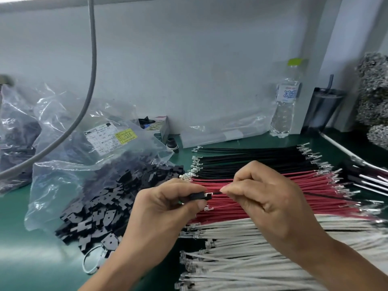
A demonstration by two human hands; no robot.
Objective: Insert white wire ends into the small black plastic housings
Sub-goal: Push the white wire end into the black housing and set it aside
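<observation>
My left hand [168,203] pinches a small black plastic housing [199,195] above the wire piles. My right hand [264,192] pinches a thin black wire [315,195] close to its metal terminal, which sits at the housing's right opening. White wires [252,261] with crimped ends lie in a wide pile under my forearms. Red wires [304,185] and black wires [252,158] lie in rows behind them. Loose black housings [100,211] spill from a clear plastic bag at the left.
Clear bags [63,143] of parts with a labelled sticker fill the left of the green mat [21,248]. A grey hose [92,70] hangs down at the left. A water bottle [285,101], a dark tumbler [323,108] and metal terminal reels [373,97] stand at the right.
</observation>
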